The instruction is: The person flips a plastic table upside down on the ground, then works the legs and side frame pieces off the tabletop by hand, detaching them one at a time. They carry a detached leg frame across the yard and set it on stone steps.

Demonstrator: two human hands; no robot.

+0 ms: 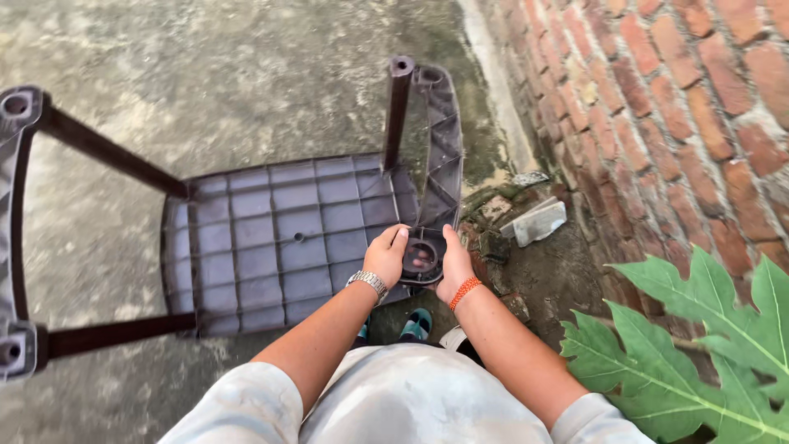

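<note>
Gripping a dark brown plastic chair (288,238), overturned on the concrete floor (205,66) at centre frame. Left hand (385,256) and right hand (454,265), both clamped around the round hollow end of the nearest leg (422,256), fingers curled over its rim. Ribbed grid underside of the seat facing up; other legs pointing toward the left edge and top. Green leaf (699,345) lower right; brick wall (682,107) upper right.

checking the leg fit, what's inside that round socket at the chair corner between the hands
The round socket of the upturned brown plastic chair looks hollow and dark, with no leg in it. The left hand and right hand cover its sides.
</note>
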